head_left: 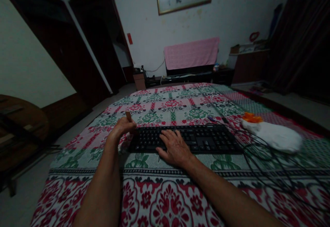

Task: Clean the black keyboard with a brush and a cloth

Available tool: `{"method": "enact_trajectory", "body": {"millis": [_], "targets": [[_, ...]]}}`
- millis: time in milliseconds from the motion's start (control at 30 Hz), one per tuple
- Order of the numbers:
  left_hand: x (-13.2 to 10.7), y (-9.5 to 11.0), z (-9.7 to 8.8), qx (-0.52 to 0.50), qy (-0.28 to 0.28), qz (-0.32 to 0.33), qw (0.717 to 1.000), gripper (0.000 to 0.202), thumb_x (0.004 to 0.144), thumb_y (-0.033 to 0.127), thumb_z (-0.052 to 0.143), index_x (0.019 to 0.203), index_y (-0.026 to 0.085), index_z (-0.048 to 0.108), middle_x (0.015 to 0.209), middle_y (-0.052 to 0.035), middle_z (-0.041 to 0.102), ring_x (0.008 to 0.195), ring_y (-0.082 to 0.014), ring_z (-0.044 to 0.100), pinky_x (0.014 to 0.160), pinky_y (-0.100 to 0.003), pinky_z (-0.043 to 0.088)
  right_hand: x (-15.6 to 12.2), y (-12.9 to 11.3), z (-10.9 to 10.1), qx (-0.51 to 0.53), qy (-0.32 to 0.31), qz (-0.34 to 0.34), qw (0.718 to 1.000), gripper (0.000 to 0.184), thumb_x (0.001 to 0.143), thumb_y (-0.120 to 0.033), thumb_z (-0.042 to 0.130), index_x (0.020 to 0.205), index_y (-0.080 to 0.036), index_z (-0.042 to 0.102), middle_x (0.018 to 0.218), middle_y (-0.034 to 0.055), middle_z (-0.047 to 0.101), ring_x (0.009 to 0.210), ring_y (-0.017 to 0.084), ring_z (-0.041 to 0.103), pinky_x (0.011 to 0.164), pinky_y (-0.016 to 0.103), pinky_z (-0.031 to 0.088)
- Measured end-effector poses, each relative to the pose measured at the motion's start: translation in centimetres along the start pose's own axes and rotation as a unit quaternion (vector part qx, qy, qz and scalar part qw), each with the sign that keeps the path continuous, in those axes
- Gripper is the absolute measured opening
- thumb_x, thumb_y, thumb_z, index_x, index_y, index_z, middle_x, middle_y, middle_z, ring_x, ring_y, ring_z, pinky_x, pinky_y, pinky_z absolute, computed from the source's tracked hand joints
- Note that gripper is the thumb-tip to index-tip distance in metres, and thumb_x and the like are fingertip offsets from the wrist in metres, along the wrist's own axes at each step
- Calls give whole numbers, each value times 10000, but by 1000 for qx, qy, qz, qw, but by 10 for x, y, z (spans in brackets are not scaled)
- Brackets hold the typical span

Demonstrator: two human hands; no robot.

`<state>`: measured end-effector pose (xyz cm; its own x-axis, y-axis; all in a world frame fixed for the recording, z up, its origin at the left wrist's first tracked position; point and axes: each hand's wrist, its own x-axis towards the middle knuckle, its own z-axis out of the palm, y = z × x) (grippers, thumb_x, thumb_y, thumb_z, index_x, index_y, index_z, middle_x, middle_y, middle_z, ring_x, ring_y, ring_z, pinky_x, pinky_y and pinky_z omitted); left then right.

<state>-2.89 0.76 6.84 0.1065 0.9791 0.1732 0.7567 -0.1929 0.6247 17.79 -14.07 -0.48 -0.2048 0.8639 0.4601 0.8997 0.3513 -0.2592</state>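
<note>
A black keyboard (201, 138) lies across a bed covered by a red, green and white flowered cloth (165, 192). My right hand (174, 147) rests flat on the keyboard's left half, fingers spread over the keys. My left hand (123, 128) sits at the keyboard's left end, closed around a small brownish stick-like thing (128, 116) that pokes up above the fingers; what it is I cannot make out. The keyboard's black cable (260, 154) loops over the cloth to the right.
A white cloth or soft toy with an orange part (273, 134) lies on the bed at right. Beyond the bed a pink cloth (192, 52) covers a screen on a low stand. Dark wooden furniture (23, 130) stands at left.
</note>
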Motion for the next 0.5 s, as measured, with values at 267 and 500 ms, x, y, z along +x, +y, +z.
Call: {"method": "enact_trajectory", "body": {"millis": [267,500], "targets": [[-9,19,23,-72,-57,40,995,106,534,235,590,606,163,618,542,-3,622,568,-161,575,521,-227,429,0,0,2,2,9,1,1000,464,833,-451,468,1183,-153,533,1300,111,491,1212,263,371,1054,469,178],[-1,-1,16,32,29,-1,999,107,563,224,570,474,187,525,423,0,532,523,-163,556,499,-227,397,0,0,0,0,4,1,1000,464,837,-451,458,1185,-154,533,1303,120,488,1211,267,374,1049,474,177]]}}
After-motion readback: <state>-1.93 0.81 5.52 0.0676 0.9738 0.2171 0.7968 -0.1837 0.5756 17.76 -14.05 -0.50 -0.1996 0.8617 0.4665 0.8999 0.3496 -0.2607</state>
